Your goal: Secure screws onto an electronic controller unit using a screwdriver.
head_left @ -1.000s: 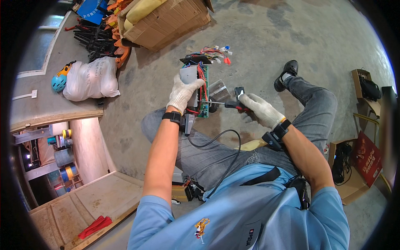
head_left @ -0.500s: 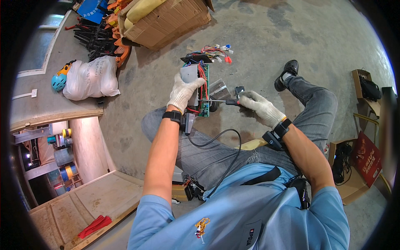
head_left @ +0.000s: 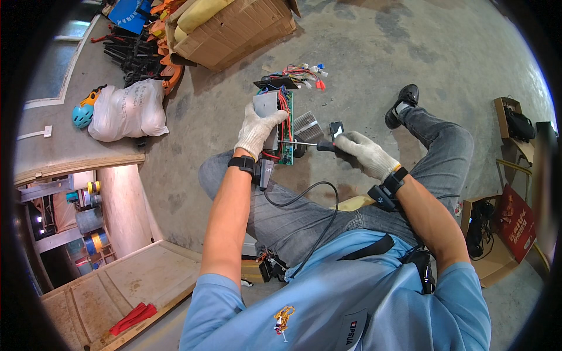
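My gloved left hand [head_left: 257, 128] is closed around a circuit board unit, its thumb over the red wires. The unit has a grey metal plate [head_left: 266, 104] on its left and a green circuit board [head_left: 289, 153] along its right edge. In my gloved right hand [head_left: 366, 151] is the dark handle of a screwdriver [head_left: 325, 145]. The screwdriver's shaft points left, and its tip meets the unit low on the board's side; the exact contact point is too small to tell. Coloured wires with connectors [head_left: 307, 73] spread from the unit's far end.
A finned metal heatsink [head_left: 307, 126] and a small black part [head_left: 336, 127] lie on the concrete floor between my hands. Farther off stands a large cardboard box [head_left: 234, 35]. A white plastic bag [head_left: 132, 110] is at the left, an open carton [head_left: 492, 257] at the right.
My right hand's fingers have shifted slightly on the screwdriver handle, which looks turned. The left hand and the unit stay nearly in place.
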Motion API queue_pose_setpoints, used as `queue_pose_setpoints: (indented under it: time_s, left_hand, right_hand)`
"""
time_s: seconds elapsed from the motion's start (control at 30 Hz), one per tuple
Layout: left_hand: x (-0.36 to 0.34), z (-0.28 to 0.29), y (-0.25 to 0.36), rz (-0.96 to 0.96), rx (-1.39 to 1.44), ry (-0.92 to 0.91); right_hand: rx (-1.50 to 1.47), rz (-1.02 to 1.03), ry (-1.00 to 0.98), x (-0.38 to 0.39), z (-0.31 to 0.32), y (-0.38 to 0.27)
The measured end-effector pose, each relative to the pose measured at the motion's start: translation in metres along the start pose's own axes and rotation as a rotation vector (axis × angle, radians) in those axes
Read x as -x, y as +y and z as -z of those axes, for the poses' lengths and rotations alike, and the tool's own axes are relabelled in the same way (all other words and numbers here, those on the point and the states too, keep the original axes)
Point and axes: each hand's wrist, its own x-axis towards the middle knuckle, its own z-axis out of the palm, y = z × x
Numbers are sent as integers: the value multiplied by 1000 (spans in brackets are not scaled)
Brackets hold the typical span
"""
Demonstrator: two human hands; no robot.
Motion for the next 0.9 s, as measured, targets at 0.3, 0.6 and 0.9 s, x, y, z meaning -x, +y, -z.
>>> queue_pose_setpoints:
  time_s: [0.3,0.6,0.9]
  left_hand:
    - [-2,-1,0,3,-18,3]
    - [3,2,3,2,-45,7]
    - [6,1,9,24,-28,-7]
  right_hand:
    - [18,92,-7,-11,6,21]
    - [-150,-134,-111,-5,10,4]
    - [-156,15,-5,-5,-1,11]
